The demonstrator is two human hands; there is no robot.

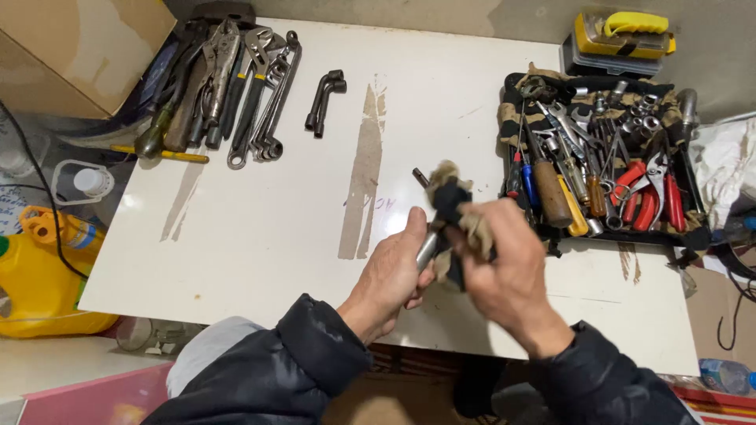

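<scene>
Above the white worktop (260, 236), the left hand (394, 271) gripped a metal tool (426, 245) by its shaft while the right hand (504, 264) pinched a rag (455, 206) around it.

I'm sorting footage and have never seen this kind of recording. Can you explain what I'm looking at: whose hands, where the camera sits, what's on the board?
There is no machine here. One camera, worn on a person's head, looks down at their own two bare hands over a white board used as a work surface.

The left hand grips a metal tool by its shaft. The right hand presses a dirty rag around the tool's upper part; the tool's dark tip pokes out above the rag.

At the far left lies a row of pliers and wrenches. Near it sits a small dark angled socket wrench. On the right, a camouflage cloth tray holds screwdrivers, sockets and red-handled cutters. A yellow jug stands beside the board.
</scene>
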